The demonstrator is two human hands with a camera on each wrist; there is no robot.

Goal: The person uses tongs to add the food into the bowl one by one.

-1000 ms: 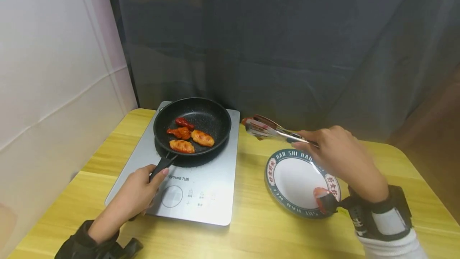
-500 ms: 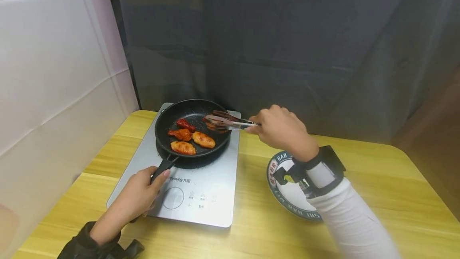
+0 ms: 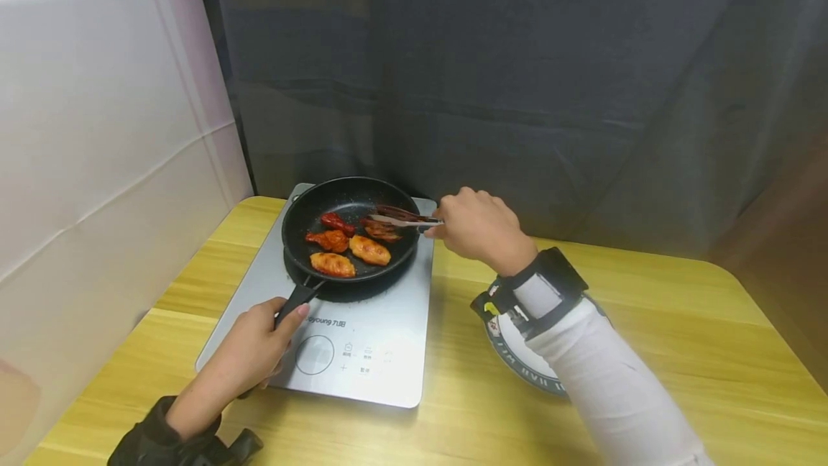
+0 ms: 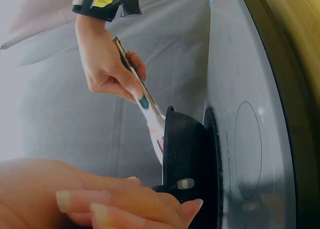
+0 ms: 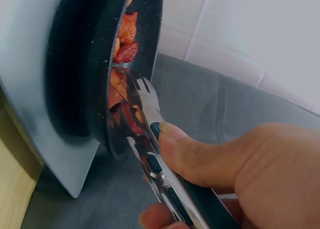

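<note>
My left hand (image 3: 255, 340) grips the handle (image 3: 296, 300) of a black frying pan (image 3: 346, 196). Inside the pan lie two yellow-brown chicken wings (image 3: 332, 264), a small orange drumstick (image 3: 328, 240) and a darker red drumstick (image 3: 337, 222). With my right hand (image 3: 479, 225) I hold metal kitchen tongs (image 5: 170, 174) with dark green grips. Their tips reach into the right side of the pan, around a reddish-brown piece of chicken (image 5: 116, 89). The tongs partly hide this piece; whether they still pinch it I cannot tell.
The pan stands on a silver induction cooker (image 3: 388, 383) on a wooden table (image 3: 686, 322). A white plate with a green lettered rim (image 3: 527, 369) sits to the right, partly under my right forearm. Behind hangs a dark grey cloth (image 3: 517, 92); a pale one (image 3: 97, 128) is at left.
My right hand has swung left from above the plate, bringing the tongs with the chicken piece over and down into the pan. My left hand stays on the handle.
</note>
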